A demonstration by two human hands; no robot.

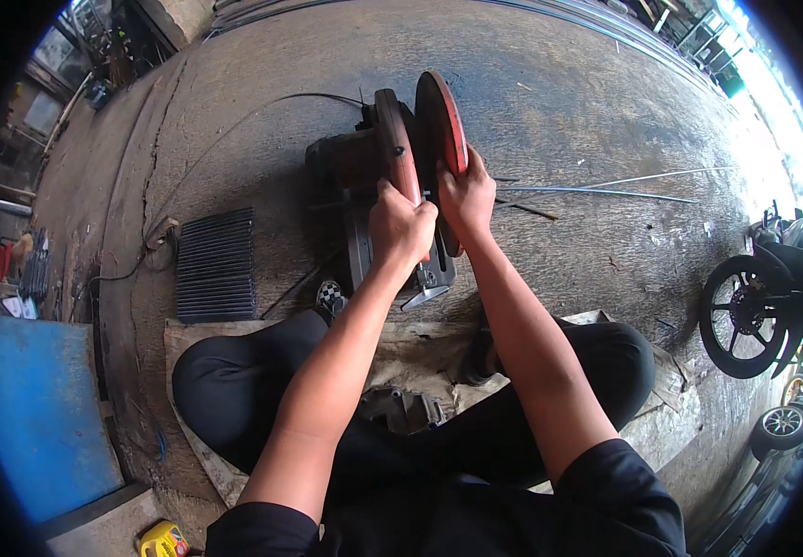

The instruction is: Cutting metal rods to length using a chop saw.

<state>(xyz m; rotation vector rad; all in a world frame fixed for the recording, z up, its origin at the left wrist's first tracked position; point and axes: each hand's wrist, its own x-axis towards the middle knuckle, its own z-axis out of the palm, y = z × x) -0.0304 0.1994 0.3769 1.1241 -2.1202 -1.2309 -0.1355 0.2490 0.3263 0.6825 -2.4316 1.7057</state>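
A cut-off saw (pixel 334 160) with a dark motor body stands on the floor in front of me. My left hand (pixel 401 223) is closed around the lower end of its reddish blade guard (pixel 390 130). Just to the right, my right hand (pixel 467 197) grips the edge of a large cutting disc (pixel 438 116), dark with a red side, its thumb on the near face. The disc stands nearly upright beside the guard; whether it touches the saw's spindle is hidden. Below my hands lies the saw's metal base (pixel 361 243), with a clamp handle (pixel 424 297) at its near end.
A stack of dark cut rods (pixel 217 265) lies left of the saw, near a cable (pixel 132 274). Thin metal rods (pixel 605 190) stretch to the right. Between my legs sits a metal part (pixel 403 410) on a cloth. A motorcycle (pixel 758 302) stands at right, a blue panel (pixel 39 408) at left.
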